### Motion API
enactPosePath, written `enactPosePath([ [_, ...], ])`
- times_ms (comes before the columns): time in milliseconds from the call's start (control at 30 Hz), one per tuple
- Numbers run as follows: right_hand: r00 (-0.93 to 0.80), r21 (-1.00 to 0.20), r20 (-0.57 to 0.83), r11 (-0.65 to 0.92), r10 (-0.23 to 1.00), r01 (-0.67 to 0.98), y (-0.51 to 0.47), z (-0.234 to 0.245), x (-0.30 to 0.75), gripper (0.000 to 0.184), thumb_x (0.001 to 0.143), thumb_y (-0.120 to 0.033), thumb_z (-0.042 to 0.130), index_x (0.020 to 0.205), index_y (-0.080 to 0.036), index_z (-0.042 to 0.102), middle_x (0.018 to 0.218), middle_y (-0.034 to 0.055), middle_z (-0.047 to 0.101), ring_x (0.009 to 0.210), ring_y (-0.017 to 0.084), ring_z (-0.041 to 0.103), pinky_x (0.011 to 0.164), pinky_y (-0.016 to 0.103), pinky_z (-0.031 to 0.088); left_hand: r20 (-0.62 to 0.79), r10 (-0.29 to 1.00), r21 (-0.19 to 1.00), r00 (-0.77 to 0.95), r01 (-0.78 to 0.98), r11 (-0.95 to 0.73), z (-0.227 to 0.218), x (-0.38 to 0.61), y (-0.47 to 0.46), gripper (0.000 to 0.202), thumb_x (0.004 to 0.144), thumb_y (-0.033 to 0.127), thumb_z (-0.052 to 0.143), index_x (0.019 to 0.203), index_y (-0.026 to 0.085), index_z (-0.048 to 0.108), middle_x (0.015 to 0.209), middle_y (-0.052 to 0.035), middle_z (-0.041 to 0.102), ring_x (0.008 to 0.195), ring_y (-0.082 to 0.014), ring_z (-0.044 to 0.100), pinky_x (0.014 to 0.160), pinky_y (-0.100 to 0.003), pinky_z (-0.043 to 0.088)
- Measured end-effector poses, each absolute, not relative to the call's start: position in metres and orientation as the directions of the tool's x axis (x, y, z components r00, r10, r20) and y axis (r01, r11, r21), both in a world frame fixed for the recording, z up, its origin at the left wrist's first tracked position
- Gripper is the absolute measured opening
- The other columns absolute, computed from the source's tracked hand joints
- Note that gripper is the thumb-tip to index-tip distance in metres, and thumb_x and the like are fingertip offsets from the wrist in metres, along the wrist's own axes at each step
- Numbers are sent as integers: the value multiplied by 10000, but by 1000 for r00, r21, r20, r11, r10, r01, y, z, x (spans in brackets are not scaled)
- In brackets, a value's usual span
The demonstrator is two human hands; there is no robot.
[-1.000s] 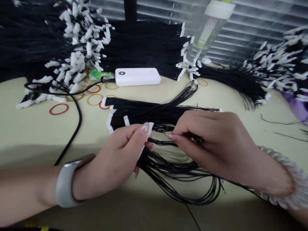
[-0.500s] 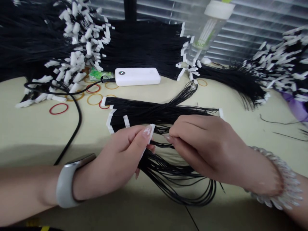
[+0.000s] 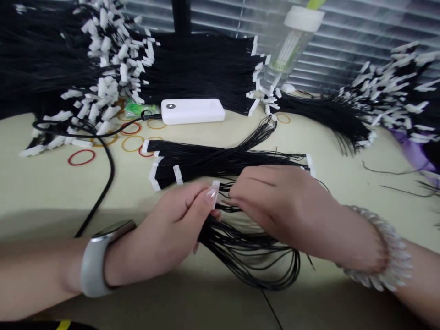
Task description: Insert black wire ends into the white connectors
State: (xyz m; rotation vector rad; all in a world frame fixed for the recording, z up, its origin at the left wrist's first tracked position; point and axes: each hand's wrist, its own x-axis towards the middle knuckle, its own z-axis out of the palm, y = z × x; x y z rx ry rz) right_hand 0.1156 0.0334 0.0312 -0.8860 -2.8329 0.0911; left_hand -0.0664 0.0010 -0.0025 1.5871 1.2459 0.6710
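My left hand (image 3: pixel 175 224) is closed, thumb on top, around a white wire connector (image 3: pixel 215 190). Black wires (image 3: pixel 254 261) run from that connector and loop below my right hand. My right hand (image 3: pixel 275 206) is closed in a pinch just right of the connector, its fingertips on thin black wires (image 3: pixel 229 208). The exact wire in the pinch is partly hidden by the fingers. Behind both hands lies a bundle of black wires (image 3: pixel 202 162) with white connectors (image 3: pixel 154 176) at its left end and another white connector (image 3: pixel 309 163) at its right.
A white power bank (image 3: pixel 193 111) with a black cable (image 3: pixel 112 160) lies at the back. Rubber bands (image 3: pixel 81 157) are scattered left. Piles of wires with white connectors (image 3: pixel 103 87) line the back, near a clear bottle (image 3: pixel 292 46). Loose wires (image 3: pixel 395 173) lie right.
My right hand has moved a little left, closer to the connector in my left hand. The white connector has turned slightly, and the view has shifted a little.
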Motion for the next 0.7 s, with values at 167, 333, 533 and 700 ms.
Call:
enactPosePath([
  [167, -756, -119, 114, 765, 644, 633, 45, 45, 126, 239, 730, -327, 642, 699, -173, 462, 651, -39, 472, 571, 72, 395, 519, 217, 281, -178, 962, 939, 206, 329, 103, 0, -65, 4, 358, 861, 429, 356, 626, 184, 468, 446, 72, 440, 350, -49, 420, 320, -127, 329],
  [333, -577, -248, 342, 664, 741, 705, 34, 80, 133, 409, 673, -548, 612, 662, -180, 435, 633, -13, 418, 570, 87, 357, 499, 240, 293, -205, 978, 940, 43, 286, 184, -1, -65, 6, 376, 831, 490, 382, 671, 181, 526, 451, 62, 463, 347, -58, 416, 297, -134, 327],
  [533, -585, -219, 41, 579, 810, 786, 20, 89, 142, 488, 810, -516, 453, 499, -159, 333, 464, -39, 266, 434, 51, 234, 381, 216, 176, -209, 976, 958, 66, 214, 191, 1, -65, 1, 385, 830, 505, 371, 698, 178, 524, 533, 53, 504, 367, -50, 451, 327, -136, 373],
  [700, -575, -224, -280, 530, 768, 818, 16, 65, 152, 399, 824, -483, 437, 582, -169, 483, 518, -40, 441, 436, 46, 309, 372, 205, 184, -187, 979, 960, 77, 225, 166, 1, -67, -3, 379, 828, 505, 373, 679, 185, 515, 574, 45, 519, 399, -58, 465, 340, -140, 398],
])
